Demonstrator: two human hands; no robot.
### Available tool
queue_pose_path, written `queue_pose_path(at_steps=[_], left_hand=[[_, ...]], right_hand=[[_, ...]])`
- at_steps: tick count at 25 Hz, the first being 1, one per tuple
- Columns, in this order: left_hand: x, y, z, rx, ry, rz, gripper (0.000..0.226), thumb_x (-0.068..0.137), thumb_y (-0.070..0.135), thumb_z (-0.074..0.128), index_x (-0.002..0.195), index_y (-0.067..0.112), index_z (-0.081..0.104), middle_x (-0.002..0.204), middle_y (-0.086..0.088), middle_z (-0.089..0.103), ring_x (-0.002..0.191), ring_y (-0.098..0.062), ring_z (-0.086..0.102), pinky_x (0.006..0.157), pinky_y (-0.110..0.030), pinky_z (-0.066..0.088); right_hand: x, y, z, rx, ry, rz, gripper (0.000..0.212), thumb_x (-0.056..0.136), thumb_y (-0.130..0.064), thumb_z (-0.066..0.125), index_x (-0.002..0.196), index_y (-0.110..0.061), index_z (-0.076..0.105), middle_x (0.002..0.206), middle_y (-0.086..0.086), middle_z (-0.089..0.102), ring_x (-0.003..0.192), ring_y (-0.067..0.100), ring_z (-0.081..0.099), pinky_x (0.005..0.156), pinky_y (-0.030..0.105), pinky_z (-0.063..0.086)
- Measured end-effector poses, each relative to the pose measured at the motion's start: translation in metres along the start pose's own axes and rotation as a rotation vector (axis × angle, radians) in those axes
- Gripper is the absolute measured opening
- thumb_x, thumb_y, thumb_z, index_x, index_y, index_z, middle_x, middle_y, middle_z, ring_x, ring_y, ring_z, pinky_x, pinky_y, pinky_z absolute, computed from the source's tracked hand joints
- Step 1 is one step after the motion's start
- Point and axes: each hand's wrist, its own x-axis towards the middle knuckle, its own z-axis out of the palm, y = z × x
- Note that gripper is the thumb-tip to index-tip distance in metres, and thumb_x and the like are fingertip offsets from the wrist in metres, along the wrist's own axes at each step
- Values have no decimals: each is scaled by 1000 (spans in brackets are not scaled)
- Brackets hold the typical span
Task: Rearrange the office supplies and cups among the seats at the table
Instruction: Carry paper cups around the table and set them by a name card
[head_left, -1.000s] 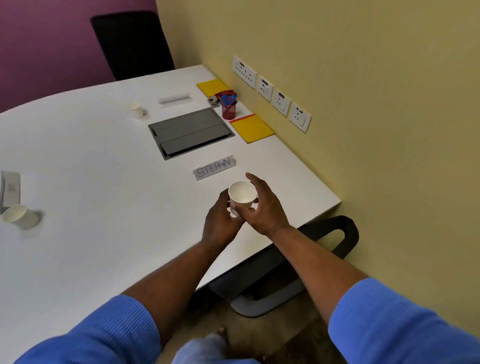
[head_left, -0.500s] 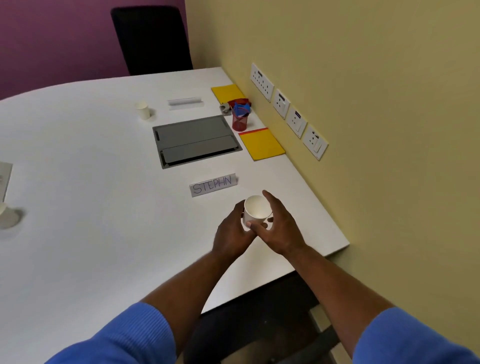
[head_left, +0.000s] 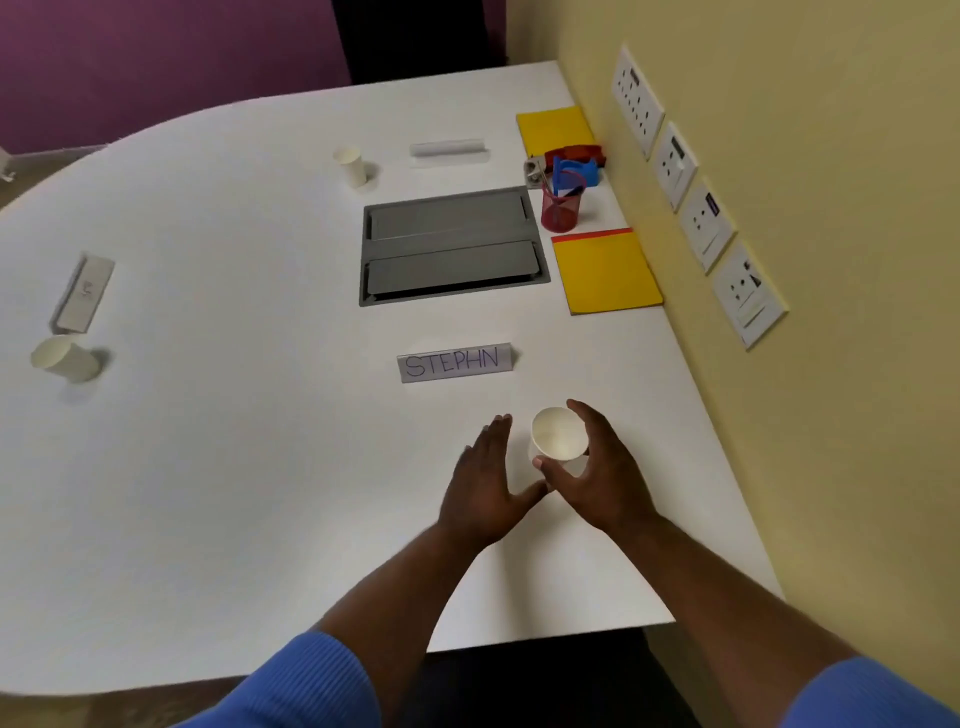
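Head view. The left hand (head_left: 483, 483) has released the cup (head_left: 560, 434), which both hands held half a second ago. Its fingers now lie straight and together, just beside the cup but apart from it. The right hand (head_left: 597, 478) alone grips the cup, thumb and fingers curled round its wall. The cup is upright on or just above the table (head_left: 234, 467), near the card (head_left: 456, 362) marked STEPHN. Placement at this seat appears nearly complete.

Left hand (head_left: 485, 483) flat, right hand (head_left: 597, 478) curled
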Motion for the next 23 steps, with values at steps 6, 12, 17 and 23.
queue_pose_path(at_steps=[6,12,17,23], left_hand=[[33,-35,60,313,-6,-37,103,90,85,25,164,19,1,171,-1,-9,157,-19,-16,128,-51,0],[38,-62,95,395,52,-11,95,96,79,28,164,18,2,172,-4,-5,158,-23,-8,126,-54,5],[41,-67,100,421,67,-9,93,96,77,29,164,19,3,172,-4,-3,159,-23,-6,125,-52,2],[40,-67,98,425,62,-4,93,96,76,28,164,18,3,172,-4,-3,159,-23,-6,125,-52,2]], right_hand=[[53,70,-5,-6,74,56,91,75,-46,85,150,-22,40,149,-3,50,132,20,51,101,44,51],[126,94,12,71,179,38,93,78,-41,85,153,-20,36,154,2,46,139,21,44,107,44,48],[172,107,35,117,259,60,93,77,-39,87,152,-13,38,151,7,48,139,25,45,111,40,45],[200,112,47,149,349,29,93,76,-46,84,150,-8,41,148,10,51,136,23,47,110,27,42]])
